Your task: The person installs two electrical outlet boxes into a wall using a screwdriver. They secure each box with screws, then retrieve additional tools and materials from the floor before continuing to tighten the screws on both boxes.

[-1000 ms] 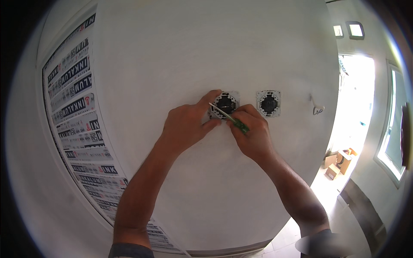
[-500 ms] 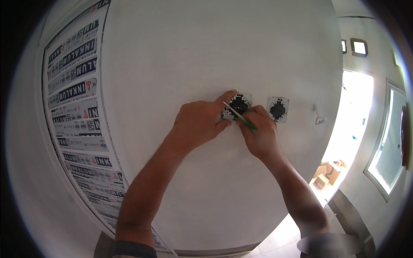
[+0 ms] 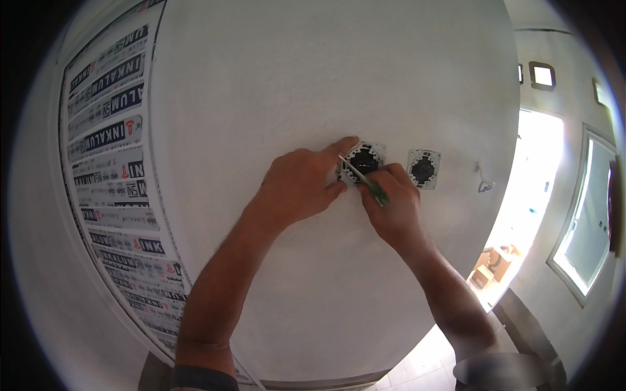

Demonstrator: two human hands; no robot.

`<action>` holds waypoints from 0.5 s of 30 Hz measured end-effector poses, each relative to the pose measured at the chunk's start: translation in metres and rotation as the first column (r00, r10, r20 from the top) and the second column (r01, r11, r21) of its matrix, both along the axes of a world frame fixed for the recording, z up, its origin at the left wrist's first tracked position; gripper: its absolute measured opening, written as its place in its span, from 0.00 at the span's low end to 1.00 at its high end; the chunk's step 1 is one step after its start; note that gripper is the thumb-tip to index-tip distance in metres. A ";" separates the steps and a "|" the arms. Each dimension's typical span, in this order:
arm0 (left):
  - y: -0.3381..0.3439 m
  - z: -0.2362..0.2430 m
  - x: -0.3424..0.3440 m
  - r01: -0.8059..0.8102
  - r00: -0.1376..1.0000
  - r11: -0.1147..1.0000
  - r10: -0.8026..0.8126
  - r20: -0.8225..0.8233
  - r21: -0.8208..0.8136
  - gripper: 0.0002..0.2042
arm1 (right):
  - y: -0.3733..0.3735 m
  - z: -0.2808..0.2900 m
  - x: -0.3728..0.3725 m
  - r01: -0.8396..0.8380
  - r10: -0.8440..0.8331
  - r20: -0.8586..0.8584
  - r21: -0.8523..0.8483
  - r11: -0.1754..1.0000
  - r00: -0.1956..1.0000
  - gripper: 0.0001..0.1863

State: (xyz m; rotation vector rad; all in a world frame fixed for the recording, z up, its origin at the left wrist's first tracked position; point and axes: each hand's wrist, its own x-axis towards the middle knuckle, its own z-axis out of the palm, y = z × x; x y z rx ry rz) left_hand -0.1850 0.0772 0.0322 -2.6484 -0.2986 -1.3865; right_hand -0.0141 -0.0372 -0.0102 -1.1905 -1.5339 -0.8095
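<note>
A wall socket [image 3: 363,158] with a black core and a pale metal mounting frame sits on the white wall. My left hand [image 3: 297,182] steadies it from the left, index finger at the frame's upper left and thumb at its lower left. In my right hand [image 3: 398,205] is a screwdriver [image 3: 377,193] with a green handle, gripped between thumb and fingers. Its thin shaft slants up and left across the socket, the tip at the frame's left side near my left index finger. Whether the tip sits in a screw is too small to tell.
To the right a second socket [image 3: 424,169] is set in the wall, and beyond it short wires [image 3: 484,179] stick out. A panel covered in printed strips [image 3: 111,130] stands at left. Far right are a bright doorway [image 3: 535,169], cardboard boxes [image 3: 484,276] and a window [image 3: 583,215].
The screwdriver's handle has turned slightly in my right hand and dipped a little. My left hand stays at the socket; the whole view has shifted slightly.
</note>
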 end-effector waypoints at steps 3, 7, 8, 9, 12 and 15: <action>-0.001 0.003 -0.002 0.027 1.000 0.998 -0.028 -0.009 -0.062 0.38 | 0.004 -0.004 0.004 0.039 -0.042 0.082 0.035 0.999 0.996 0.09; 0.000 0.003 -0.001 0.031 0.999 0.995 -0.033 -0.018 -0.094 0.39 | 0.004 -0.003 0.005 0.079 -0.093 0.196 0.074 0.994 0.976 0.10; 0.001 0.002 -0.002 0.047 0.999 0.995 -0.047 -0.005 -0.085 0.39 | 0.003 -0.002 0.004 0.086 -0.101 0.218 0.074 0.993 0.971 0.10; 0.002 0.001 -0.002 0.063 0.998 0.995 -0.063 0.008 -0.075 0.39 | 0.003 -0.001 0.003 0.090 -0.107 0.231 0.085 0.992 0.967 0.10; 0.001 0.000 0.000 0.109 0.993 0.992 -0.106 0.049 -0.058 0.38 | 0.000 0.000 0.003 0.095 -0.112 0.214 0.086 0.992 0.970 0.09; 0.000 -0.003 -0.001 0.191 0.973 0.973 -0.170 0.158 -0.126 0.34 | -0.007 -0.002 0.005 0.068 -0.071 0.089 0.028 0.997 0.994 0.09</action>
